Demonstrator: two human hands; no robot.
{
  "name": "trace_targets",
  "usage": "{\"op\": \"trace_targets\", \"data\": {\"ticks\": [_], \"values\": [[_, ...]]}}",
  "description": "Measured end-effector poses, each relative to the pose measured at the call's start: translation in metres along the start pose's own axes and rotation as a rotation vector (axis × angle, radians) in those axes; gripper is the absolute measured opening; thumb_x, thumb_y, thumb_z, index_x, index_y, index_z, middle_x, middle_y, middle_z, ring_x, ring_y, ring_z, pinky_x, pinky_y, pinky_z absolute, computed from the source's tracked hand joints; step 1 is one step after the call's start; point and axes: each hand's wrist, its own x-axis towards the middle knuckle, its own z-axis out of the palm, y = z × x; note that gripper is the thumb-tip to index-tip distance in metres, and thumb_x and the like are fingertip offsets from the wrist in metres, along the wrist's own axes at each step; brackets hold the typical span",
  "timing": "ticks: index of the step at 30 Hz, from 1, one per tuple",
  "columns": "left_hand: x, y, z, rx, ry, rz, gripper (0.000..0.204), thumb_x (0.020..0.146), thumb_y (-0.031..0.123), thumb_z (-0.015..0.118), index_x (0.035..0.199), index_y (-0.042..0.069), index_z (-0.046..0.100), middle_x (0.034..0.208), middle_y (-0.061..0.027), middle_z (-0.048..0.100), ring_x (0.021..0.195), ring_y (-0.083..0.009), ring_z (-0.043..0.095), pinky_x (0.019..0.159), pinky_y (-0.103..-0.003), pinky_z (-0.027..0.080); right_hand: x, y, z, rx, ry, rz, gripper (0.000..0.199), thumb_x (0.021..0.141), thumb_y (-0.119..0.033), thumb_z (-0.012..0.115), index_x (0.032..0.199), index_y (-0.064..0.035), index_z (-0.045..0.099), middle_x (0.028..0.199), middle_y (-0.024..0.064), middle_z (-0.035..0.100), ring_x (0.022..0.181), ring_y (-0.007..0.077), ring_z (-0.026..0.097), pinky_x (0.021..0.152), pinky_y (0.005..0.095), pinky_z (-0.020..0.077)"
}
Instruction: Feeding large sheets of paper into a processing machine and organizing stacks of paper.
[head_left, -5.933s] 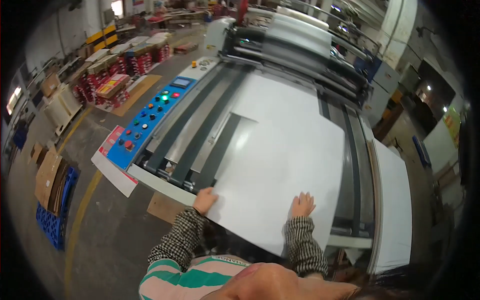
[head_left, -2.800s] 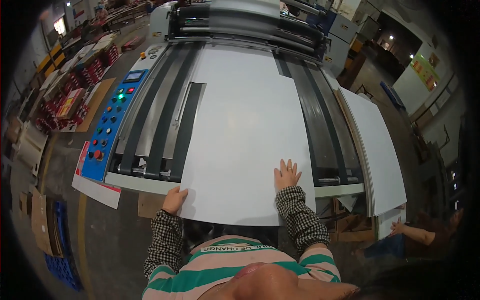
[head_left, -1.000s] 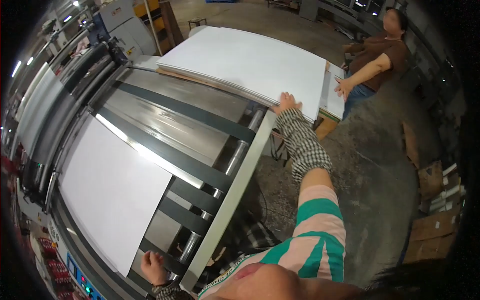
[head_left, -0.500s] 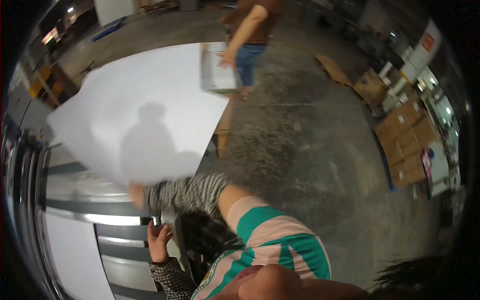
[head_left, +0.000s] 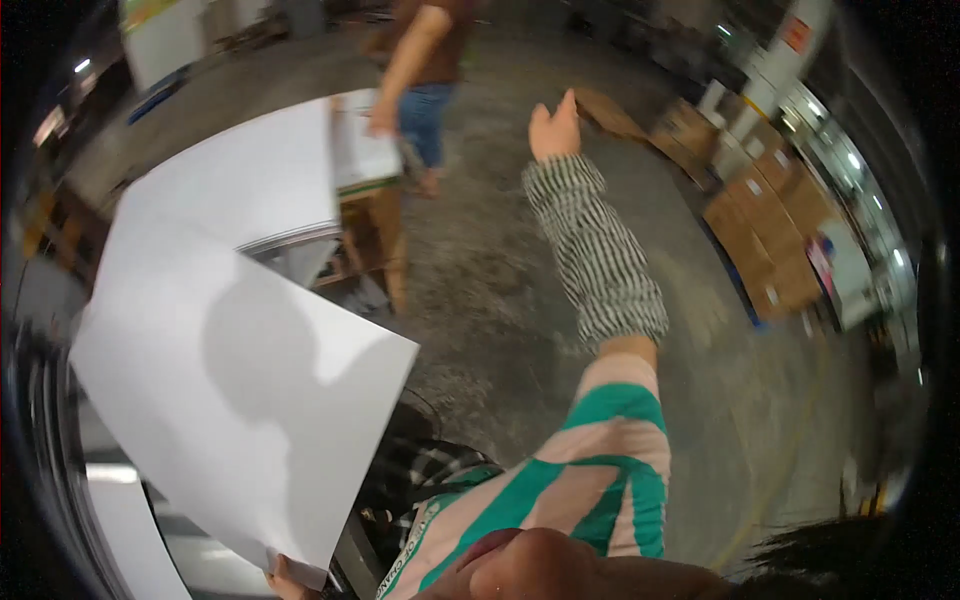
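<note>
A large white sheet (head_left: 180,330) slants from the far stack toward my body, and its near edge lies at my left hand (head_left: 290,578). The fingers of that hand are closed on the edge, partly hidden by the sheet. My right hand (head_left: 556,132) is stretched out ahead on the right, above the floor, holding nothing. Its fingers are apart. Beyond the slanted sheet, a stack of white sheets (head_left: 270,160) sits on a wooden support (head_left: 385,235). Shadows of my head and arm fall across the near sheet.
Metal bars of a machine (head_left: 115,473) run along the left, with another white sheet (head_left: 130,535) among them. A co-worker (head_left: 430,90) stands at the stack's far right corner, one hand on it. Cardboard boxes (head_left: 770,225) are piled on the right. Flattened cardboard (head_left: 610,115) lies farther back.
The white sheet has come toward me and down. My right hand has left its edge and swung out to the right. My left hand has gone from the metal rail to the sheet's near edge.
</note>
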Motion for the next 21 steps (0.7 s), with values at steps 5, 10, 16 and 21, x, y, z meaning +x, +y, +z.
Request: {"op": "trace_targets", "data": {"ticks": [5, 10, 16, 21], "values": [[-0.074, -0.003, -0.03, -0.296, 0.119, 0.004, 0.018, 0.074, 0.006, 0.048, 0.087, -0.005, 0.051, 0.081, -0.0086, 0.054, 0.077, -0.017, 0.049, 0.066, -0.03, 0.04, -0.217, -0.051, 0.156, 0.386, -0.836, -0.419, 0.03, 0.076, -0.022, 0.047, 0.094, 0.001, 0.056, 0.088, 0.0225, 0.055, 0.086, 0.0333, 0.053, 0.078, 0.0366, 0.0415], [-0.121, 0.024, -0.012, -0.354, 0.387, -0.286, 0.025, 0.072, 0.012, 0.051, 0.09, -0.006, 0.053, 0.079, -0.0083, 0.057, 0.068, -0.0159, 0.052, 0.062, -0.027, 0.042, -0.433, -0.133, 0.132, -0.093, -1.561, -0.894, 0.055, 0.079, -0.036, 0.044, 0.125, -0.0082, 0.032, 0.131, 0.0183, 0.023, 0.123, 0.029, 0.016, 0.1, 0.0447, 0.0092], [-0.191, 0.015, -0.039, -0.582, 0.671, -0.355, 0.029, 0.072, 0.01, 0.053, 0.097, -0.006, 0.052, 0.084, -0.0078, 0.058, 0.072, -0.0156, 0.054, 0.065, -0.026, 0.043, -0.532, -0.197, 0.127, 0.11, -1.461, -1.275, 0.058, 0.078, -0.041, 0.046, 0.126, -0.0118, 0.031, 0.135, 0.0174, 0.013, 0.125, 0.0293, 0.006, 0.099, 0.0477, -0.0001], [-0.245, -0.019, -0.046, -0.702, 0.566, -0.417, 0.03, 0.073, 0.008, 0.055, 0.099, -0.006, 0.052, 0.091, -0.01, 0.058, 0.079, -0.017, 0.055, 0.07, -0.027, 0.044, -0.564, -0.19, 0.103, 0.153, -1.511, -1.412, 0.059, 0.077, -0.04, 0.048, 0.126, -0.0112, 0.031, 0.134, 0.02, 0.014, 0.125, 0.0313, 0.007, 0.098, 0.0495, 0.0013]]}}
